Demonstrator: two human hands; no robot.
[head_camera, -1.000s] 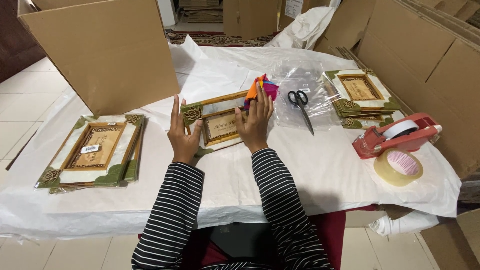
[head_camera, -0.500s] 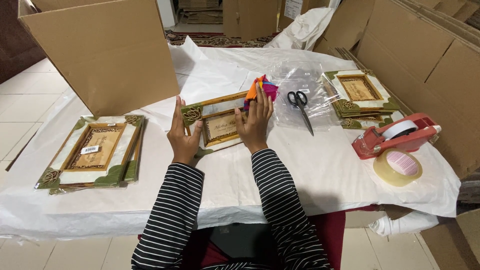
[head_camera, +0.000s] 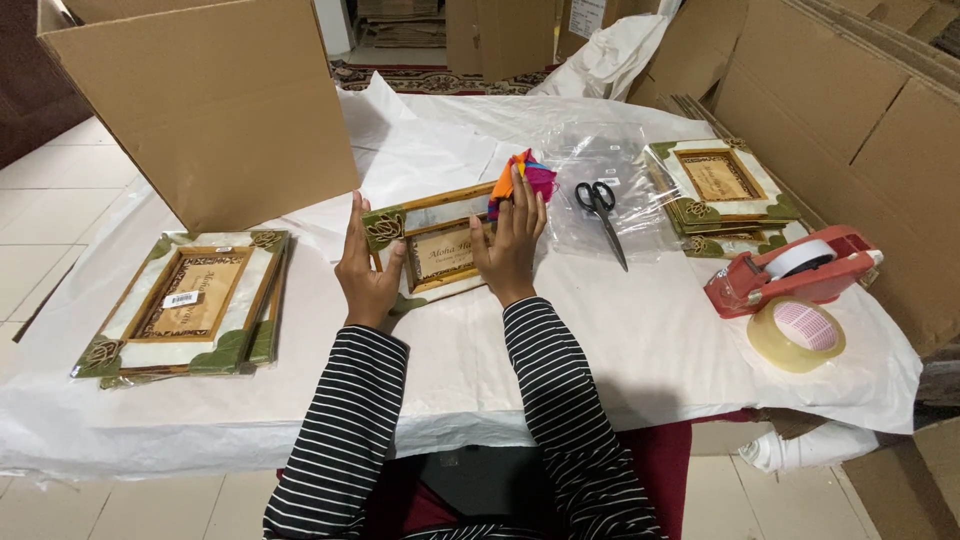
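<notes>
Ornate picture frame (head_camera: 432, 245), mid-table (head_camera: 640, 340): left hand (head_camera: 365, 275) and right hand (head_camera: 512, 240) flat on its ends, fingers extended, together; bright cloth (head_camera: 520, 180) and scissors (head_camera: 600, 215) near right hand

— Hands? Left hand (head_camera: 365, 275) flat against the near left corner of a decorated picture frame (head_camera: 432, 248); right hand (head_camera: 512, 240) spread over its right side, fingers extended, nothing gripped.

— Beside the frame? Bright multicoloured bundle (head_camera: 520, 180) touching the far right corner, under the right fingertips. Black scissors (head_camera: 600, 215) just right, on clear plastic wrap (head_camera: 600, 170).

— Elsewhere on the white-covered table (head_camera: 620, 340)? Stack of matching frames (head_camera: 190, 310) at left, another stack (head_camera: 720, 185) at right. Red tape dispenser (head_camera: 795, 270) and loose tape roll (head_camera: 797, 333) near the right edge. Open cardboard box (head_camera: 210, 100) behind left.
</notes>
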